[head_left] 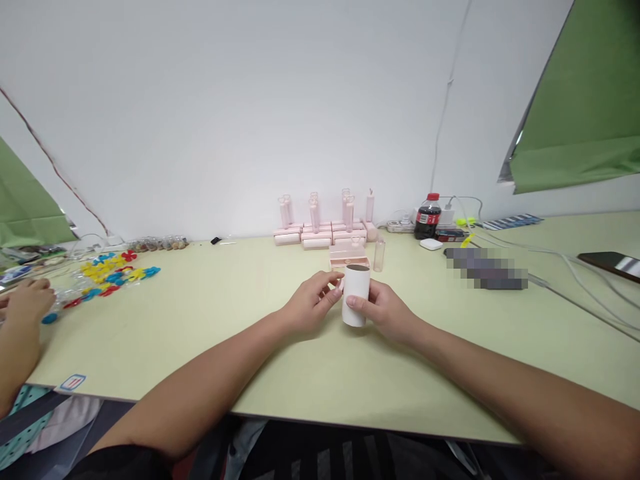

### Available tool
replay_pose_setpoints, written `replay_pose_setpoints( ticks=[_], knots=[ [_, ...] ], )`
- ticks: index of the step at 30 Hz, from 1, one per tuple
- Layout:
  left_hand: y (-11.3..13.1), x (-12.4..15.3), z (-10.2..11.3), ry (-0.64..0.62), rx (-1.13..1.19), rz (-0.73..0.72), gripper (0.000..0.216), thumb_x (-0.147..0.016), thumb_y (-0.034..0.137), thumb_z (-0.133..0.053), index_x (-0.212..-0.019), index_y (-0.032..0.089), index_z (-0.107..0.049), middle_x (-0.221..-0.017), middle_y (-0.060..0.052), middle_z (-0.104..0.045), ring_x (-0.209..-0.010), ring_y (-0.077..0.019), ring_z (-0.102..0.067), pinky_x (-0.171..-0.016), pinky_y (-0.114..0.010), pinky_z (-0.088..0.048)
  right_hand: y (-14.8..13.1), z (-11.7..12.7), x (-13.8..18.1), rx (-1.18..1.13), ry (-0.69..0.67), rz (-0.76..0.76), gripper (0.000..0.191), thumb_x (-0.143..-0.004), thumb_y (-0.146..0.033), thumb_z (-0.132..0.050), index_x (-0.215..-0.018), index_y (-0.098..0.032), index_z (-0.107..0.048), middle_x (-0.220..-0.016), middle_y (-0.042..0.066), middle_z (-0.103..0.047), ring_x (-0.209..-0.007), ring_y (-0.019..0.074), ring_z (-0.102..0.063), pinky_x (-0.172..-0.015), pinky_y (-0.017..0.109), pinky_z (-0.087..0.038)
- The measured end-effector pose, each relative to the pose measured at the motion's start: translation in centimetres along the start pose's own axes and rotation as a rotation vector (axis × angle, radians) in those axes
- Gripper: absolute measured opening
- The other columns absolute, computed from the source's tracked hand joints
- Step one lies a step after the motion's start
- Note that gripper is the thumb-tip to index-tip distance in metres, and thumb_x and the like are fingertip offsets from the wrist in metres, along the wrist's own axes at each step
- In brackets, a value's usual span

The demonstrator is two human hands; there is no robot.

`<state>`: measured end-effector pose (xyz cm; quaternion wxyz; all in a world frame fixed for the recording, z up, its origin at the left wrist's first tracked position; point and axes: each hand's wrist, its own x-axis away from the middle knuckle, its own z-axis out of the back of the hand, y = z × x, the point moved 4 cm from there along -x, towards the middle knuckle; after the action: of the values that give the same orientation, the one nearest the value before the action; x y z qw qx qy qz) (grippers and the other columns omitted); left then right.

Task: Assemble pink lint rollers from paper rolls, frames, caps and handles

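Note:
A white cylinder (356,301) with a brown, hollow-looking top end is held nearly upright just above the table. My right hand (387,310) is closed around its right side, the thumb lying across the front. At the cylinder's left edge, my left hand (314,300) is closed in a pinch. A small pale bit shows at those fingertips; I cannot tell whether it is part of the cylinder. Just behind stands an open pink box (349,253), with a clear pinkish tube (379,255) upright to its right.
Pink boxes (317,239) with upright pinkish tubes (315,215) stand along the wall. To the right are a cola bottle (428,217), a white square device (431,245), cables and a phone (613,264). At left, another person's hand (30,300) is near colourful plastic pieces (107,273).

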<state>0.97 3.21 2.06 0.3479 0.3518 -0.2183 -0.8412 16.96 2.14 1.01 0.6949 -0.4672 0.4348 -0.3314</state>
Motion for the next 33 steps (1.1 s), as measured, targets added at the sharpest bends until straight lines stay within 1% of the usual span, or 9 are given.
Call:
replay_pose_setpoints(
  ticks=[3, 7, 12, 19, 25, 29, 33],
  knots=[
    [0.08, -0.05, 0.03, -0.006, 0.001, -0.003, 0.04, -0.097, 0.046, -0.041, -0.127, 0.021, -0.054, -0.111, -0.009, -0.062, -0.092, -0.0188, -0.059, -0.08, -0.034, -0.049, -0.06, 0.0, 0.02, 0.001, 0.003, 0.0, 0.05, -0.08, -0.049, -0.067, -0.115, -0.014, -0.061, -0.1, 0.01, -0.068, -0.09, 0.0254, -0.062, -0.075, 0.034, -0.049],
    [-0.08, -0.03, 0.0, -0.013, 0.027, 0.015, 0.043, -0.097, 0.046, -0.042, -0.129, 0.019, -0.051, -0.115, -0.01, -0.062, -0.09, -0.0187, -0.059, -0.079, -0.034, -0.049, -0.03, -0.01, 0.05, -0.006, 0.009, -0.003, 0.05, -0.08, -0.049, -0.067, -0.116, -0.015, -0.06, -0.099, 0.009, -0.068, -0.089, 0.0248, -0.062, -0.074, 0.033, -0.049],
    [-0.23, 0.02, -0.03, -0.014, 0.028, 0.012, 0.043, -0.097, 0.047, -0.042, -0.129, 0.02, -0.051, -0.115, -0.01, -0.063, -0.088, -0.0184, -0.059, -0.08, -0.035, -0.049, -0.02, -0.02, 0.06, -0.001, 0.021, -0.018, 0.051, -0.079, -0.051, -0.067, -0.114, -0.015, -0.06, -0.1, 0.01, -0.068, -0.087, 0.024, -0.062, -0.072, 0.032, -0.048],
    [-0.29, 0.04, -0.04, -0.01, 0.02, 0.02, 0.043, -0.096, 0.046, -0.043, -0.129, 0.019, -0.052, -0.115, -0.009, -0.062, -0.084, -0.017, -0.059, -0.077, -0.033, -0.05, -0.11, -0.03, 0.07, -0.019, 0.032, -0.02, 0.05, -0.079, -0.051, -0.067, -0.113, -0.014, -0.06, -0.095, 0.009, -0.067, -0.086, 0.0235, -0.061, -0.071, 0.032, -0.048],
    [0.01, -0.05, 0.12, -0.007, 0.005, 0.016, 0.039, -0.096, 0.047, -0.042, -0.122, 0.021, -0.057, -0.108, -0.008, -0.063, -0.087, -0.018, -0.059, -0.078, -0.033, -0.049, -0.07, 0.0, 0.05, -0.002, 0.024, -0.017, 0.05, -0.079, -0.051, -0.067, -0.113, -0.015, -0.061, -0.097, 0.009, -0.068, -0.086, 0.0238, -0.062, -0.071, 0.032, -0.048],
    [0.13, -0.1, 0.2, -0.01, -0.013, -0.004, 0.039, -0.097, 0.046, -0.041, -0.121, 0.023, -0.06, -0.103, -0.007, -0.064, -0.088, -0.0182, -0.058, -0.079, -0.033, -0.048, 0.12, -0.05, 0.03, 0.004, -0.002, -0.01, 0.05, -0.08, -0.05, -0.067, -0.115, -0.015, -0.061, -0.096, 0.009, -0.067, -0.086, 0.0235, -0.06, -0.07, 0.032, -0.048],
    [0.37, -0.16, 0.24, -0.011, -0.009, -0.041, 0.037, -0.099, 0.043, -0.038, -0.12, 0.024, -0.062, -0.103, -0.006, -0.065, -0.096, -0.0197, -0.058, -0.086, -0.034, -0.046, 0.36, -0.16, 0.03, 0.019, -0.033, -0.002, 0.048, -0.08, -0.048, -0.067, -0.115, -0.015, -0.061, -0.094, 0.007, -0.066, -0.083, 0.0216, -0.058, -0.068, 0.03, -0.046]
  ],
)
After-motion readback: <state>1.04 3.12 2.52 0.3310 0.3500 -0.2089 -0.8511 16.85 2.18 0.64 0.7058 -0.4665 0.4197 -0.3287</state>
